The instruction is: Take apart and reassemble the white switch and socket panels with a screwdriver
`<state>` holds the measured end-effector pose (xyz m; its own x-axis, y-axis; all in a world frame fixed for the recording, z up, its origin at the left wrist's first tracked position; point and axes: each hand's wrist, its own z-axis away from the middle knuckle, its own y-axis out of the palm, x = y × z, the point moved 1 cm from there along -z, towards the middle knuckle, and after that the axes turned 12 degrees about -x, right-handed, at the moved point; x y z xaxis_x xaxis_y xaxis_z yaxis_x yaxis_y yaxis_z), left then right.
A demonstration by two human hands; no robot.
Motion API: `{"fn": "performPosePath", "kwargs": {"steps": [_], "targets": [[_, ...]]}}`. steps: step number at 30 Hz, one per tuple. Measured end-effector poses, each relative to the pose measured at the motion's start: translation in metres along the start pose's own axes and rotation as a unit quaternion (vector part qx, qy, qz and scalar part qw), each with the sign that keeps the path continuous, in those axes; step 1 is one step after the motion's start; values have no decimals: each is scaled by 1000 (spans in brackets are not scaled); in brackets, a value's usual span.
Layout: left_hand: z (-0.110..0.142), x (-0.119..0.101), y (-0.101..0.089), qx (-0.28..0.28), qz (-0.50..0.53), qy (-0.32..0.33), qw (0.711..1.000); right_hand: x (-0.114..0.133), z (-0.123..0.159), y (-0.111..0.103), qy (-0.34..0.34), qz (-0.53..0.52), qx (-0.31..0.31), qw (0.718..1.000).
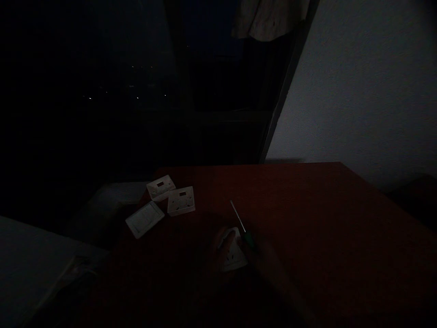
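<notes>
In the dim head view, a white wall socket faceplate (235,258) with dark slots lies low in the middle, over the red-brown table. My left hand (215,250) grips it from the left, its fingers reaching over the top face. A screwdriver (248,239) with a green handle is in my right hand (264,258), which is closed round the handle. The bare metal shaft points away and to the left, clear of the faceplate. Fingers of the right hand are close to the faceplate's right edge; darkness hides whether they touch it.
At the table's (290,205) left side are two white mounting boxes (180,201), seen from their hollow side, and a flat white plate (145,219). Behind the table is a dark window (136,127) with a hanging cloth (273,20). A pale wall (358,91) stands at the right.
</notes>
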<state>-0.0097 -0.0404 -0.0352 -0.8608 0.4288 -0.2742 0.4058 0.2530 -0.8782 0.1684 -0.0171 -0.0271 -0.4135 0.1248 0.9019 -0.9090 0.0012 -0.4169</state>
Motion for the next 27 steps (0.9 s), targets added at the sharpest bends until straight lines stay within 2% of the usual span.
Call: {"fn": "performPosePath", "kwargs": {"steps": [9, 12, 21, 24, 27], "targets": [[-6, 0, -8, 26, -46, 27, 998, -3, 1, -1, 6, -55, 22, 998], [-10, 1, -7, 31, -29, 36, 998, -4, 1, -1, 11, -61, 20, 998], [-13, 8, 9, 56, 99, -43, 993, -1, 1, -5, 28, -90, 43, 995], [-15, 3, 1, 52, 113, -56, 991, 1, 5, -8, 36, -102, 50, 993], [-21, -7, -16, 44, 102, -69, 991, 1, 10, -13, 55, -157, 51, 985]]}}
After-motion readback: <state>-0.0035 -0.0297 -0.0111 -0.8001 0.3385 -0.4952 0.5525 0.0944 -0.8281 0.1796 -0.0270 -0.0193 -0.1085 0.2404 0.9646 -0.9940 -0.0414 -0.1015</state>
